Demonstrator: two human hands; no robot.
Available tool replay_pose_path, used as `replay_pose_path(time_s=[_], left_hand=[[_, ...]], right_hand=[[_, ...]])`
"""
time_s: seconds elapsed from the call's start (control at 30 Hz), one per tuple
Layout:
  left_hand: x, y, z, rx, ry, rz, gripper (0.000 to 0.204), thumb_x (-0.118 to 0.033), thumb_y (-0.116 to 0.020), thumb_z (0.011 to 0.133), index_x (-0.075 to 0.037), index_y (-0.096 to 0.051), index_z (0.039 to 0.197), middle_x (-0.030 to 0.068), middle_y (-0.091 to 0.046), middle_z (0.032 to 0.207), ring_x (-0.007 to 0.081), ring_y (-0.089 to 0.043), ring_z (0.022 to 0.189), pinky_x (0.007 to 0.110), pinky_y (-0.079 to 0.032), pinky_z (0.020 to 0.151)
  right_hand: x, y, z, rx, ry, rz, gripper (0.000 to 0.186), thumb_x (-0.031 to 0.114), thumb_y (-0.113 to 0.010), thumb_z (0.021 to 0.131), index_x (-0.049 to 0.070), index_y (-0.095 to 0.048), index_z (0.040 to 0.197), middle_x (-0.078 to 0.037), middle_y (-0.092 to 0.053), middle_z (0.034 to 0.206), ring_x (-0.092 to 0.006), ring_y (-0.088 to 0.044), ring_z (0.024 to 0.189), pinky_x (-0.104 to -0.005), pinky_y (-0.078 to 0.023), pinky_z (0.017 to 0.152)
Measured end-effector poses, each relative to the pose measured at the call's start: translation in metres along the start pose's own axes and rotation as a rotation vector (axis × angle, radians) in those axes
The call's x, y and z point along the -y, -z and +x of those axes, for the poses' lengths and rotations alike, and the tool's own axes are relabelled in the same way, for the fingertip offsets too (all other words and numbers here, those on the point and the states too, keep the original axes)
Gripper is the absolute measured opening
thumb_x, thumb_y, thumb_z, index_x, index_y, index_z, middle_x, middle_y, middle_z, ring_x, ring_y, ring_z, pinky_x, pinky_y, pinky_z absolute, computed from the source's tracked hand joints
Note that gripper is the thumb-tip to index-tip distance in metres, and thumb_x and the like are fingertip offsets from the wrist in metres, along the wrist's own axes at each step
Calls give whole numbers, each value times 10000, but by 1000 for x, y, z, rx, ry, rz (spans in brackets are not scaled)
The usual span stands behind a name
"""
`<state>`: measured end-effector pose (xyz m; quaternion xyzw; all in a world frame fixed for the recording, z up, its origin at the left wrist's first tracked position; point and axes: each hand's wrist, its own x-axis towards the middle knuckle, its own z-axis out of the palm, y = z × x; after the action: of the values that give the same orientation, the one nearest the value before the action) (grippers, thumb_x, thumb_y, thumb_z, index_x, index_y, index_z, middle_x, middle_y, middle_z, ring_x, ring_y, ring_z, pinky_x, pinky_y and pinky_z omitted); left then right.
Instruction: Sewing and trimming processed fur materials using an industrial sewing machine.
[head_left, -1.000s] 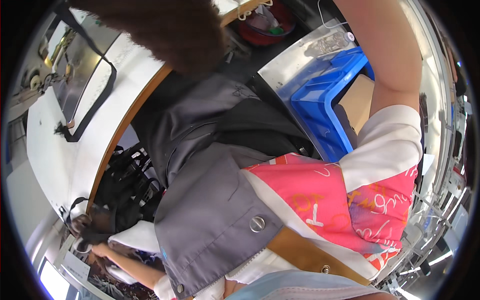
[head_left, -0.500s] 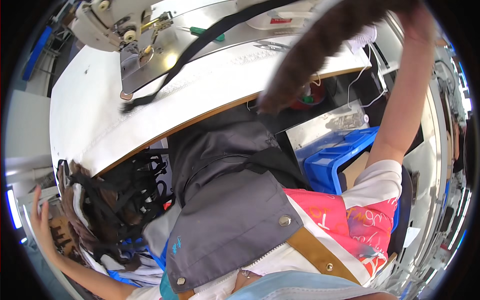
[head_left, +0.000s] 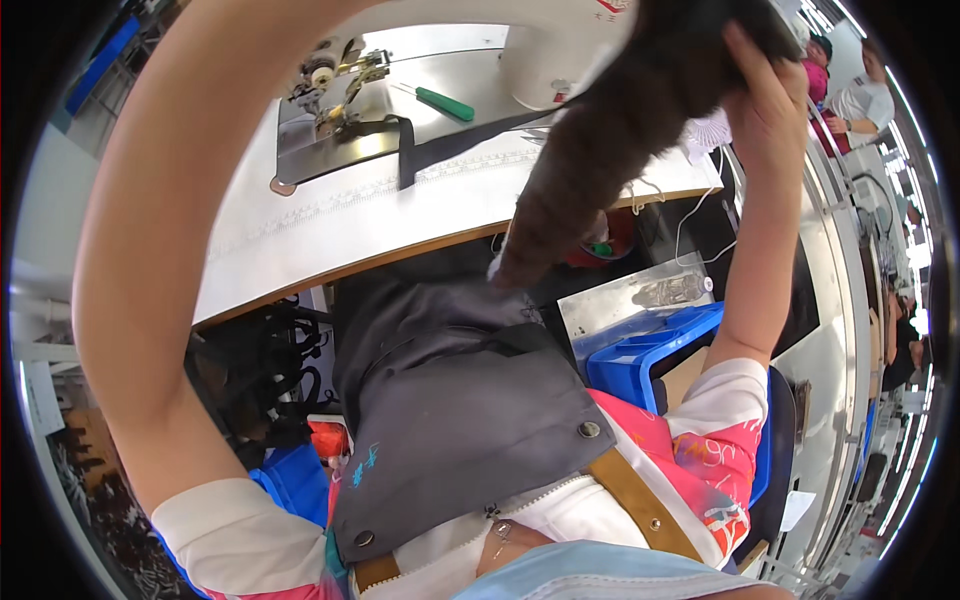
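Observation:
High on the right, my right hand (head_left: 770, 105) is closed on the upper end of a dark brown furry strip (head_left: 590, 165). The strip hangs slanting down to the left, its lower end in front of the table edge and above my grey apron (head_left: 460, 400). A flat black strap (head_left: 450, 150) runs from behind the fur leftward over the table and folds down near the sewing machine (head_left: 340, 85). My left forearm (head_left: 150, 230) rises along the left and leaves the picture at the top. That hand is out of sight.
A green-handled screwdriver (head_left: 445, 104) lies on the machine's metal plate. Ruler markings (head_left: 430, 182) run along the white tabletop (head_left: 270, 250). Below the table on the right are a blue bin (head_left: 640, 350), a clear bottle (head_left: 672, 290) and a red bowl (head_left: 610, 245). Other people (head_left: 860, 105) are in the background.
My left arm has swung up from the lower left, beside the pile of furry strips, to past the top edge. The furry strip has shifted down slightly, and the black strap hangs lower.

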<state>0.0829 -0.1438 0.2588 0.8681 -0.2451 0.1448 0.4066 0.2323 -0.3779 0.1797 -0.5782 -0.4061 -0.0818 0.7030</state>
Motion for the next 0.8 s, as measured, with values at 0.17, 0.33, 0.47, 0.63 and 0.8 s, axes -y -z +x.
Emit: replay_pose_path(time_s=[0.17,0.33,0.47,0.63,0.8], left_hand=[[-18,-17,14,167,-136,-23,445,-420,-579,844,10,-659,921,117,-642,840,169,-589,785,300,-460,692],[-43,-27,8,65,-27,-50,610,-526,-512,847,55,-617,1001,168,-624,904,220,-600,835,320,-474,750],[-30,-32,-3,-36,192,-139,744,-610,-458,849,90,-584,1064,208,-609,954,261,-608,874,336,-485,797],[43,-26,-57,-38,526,-213,413,-435,-536,881,-72,-654,1038,-2,-645,948,59,-546,807,231,-446,675],[86,-22,-128,-117,679,-408,341,-300,-653,819,-27,-646,1024,23,-645,914,74,-576,847,221,-452,678]], right_hand=[[54,62,6,-155,20,-90,305,56,-558,878,-18,-536,1173,-104,-606,1108,-199,-604,987,-305,-497,847],[88,69,4,-199,67,-93,299,60,-566,859,-23,-546,1145,-127,-620,1079,-225,-624,960,-344,-511,851],[34,10,-18,104,-241,-160,263,145,-664,804,13,-621,1028,-46,-643,936,-112,-595,838,-256,-473,771],[-32,-84,-54,452,-442,211,201,120,-629,855,20,-669,1024,-3,-669,890,-55,-589,810,-206,-465,736],[-63,-151,-77,536,-453,278,217,135,-618,868,18,-657,1046,6,-659,876,-39,-561,794,-195,-459,727]])
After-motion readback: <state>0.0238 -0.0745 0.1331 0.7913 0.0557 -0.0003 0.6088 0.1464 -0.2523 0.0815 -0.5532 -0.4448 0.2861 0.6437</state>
